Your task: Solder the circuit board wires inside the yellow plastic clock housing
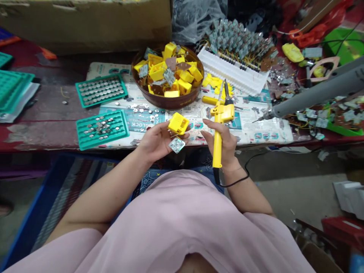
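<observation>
Small electronics assembly workshop. Evidence: yellow soldering iron in use at a paper-covered bench, green trays of button cells, brown bowl of yellow plastic housings, racked circuit boards, cardboard carton behind.

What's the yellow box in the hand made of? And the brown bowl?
The yellow box in the left hand looks like moulded plastic: even bright colour, sharp edges, dull sheen. The brown bowl is probably glossy plastic too, since its wall shines smoothly, though that is uncertain.
</observation>
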The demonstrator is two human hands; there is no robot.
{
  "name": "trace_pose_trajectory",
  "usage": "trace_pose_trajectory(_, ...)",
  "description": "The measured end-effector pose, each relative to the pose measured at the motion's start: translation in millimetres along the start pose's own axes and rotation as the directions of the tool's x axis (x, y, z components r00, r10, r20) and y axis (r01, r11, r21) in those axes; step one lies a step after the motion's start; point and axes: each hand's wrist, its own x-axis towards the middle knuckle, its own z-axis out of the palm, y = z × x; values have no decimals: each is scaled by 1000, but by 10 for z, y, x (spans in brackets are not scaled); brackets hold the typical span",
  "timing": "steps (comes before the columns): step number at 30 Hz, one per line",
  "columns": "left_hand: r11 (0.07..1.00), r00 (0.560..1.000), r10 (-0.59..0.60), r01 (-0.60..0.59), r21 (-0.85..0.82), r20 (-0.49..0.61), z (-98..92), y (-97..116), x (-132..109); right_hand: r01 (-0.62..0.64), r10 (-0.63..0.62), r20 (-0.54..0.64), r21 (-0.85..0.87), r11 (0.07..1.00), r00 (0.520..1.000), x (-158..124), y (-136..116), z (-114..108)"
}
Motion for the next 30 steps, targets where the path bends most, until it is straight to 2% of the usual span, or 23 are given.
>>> trace_pose_trajectory(2,999,999,29,-29,40,-14,-94,8,-33,36,-32,41,-95,995,999,1,103,-124)
trace_pose_trajectory(6,989,993,117,-113,98,-31,-314,5,-89,-12,47,140,-239,971,989,-13,403,-486)
trace_pose_trajectory(10,993,995,99,-98,66,0,-367,-23,-112,16,73,283,-300,954,956,-47,654,-719)
trace_pose_trajectory(15,963,995,-67,47,-266,-69,-237,28,-140,93,107,409,-439,894,906,-62,752,-593)
trace_pose_trajectory(20,940,991,-60,17,-340,-119,-229,136,-202,17,218,470,-446,895,855,4,817,-426)
trace_pose_trajectory(25,940,978,69,-130,-316,-197,-354,226,-265,5,212,423,-457,890,881,16,859,-373)
trace_pose_trajectory(30,945,983,54,-107,-310,-176,-438,170,-248,56,113,339,-450,891,934,-16,779,-384)
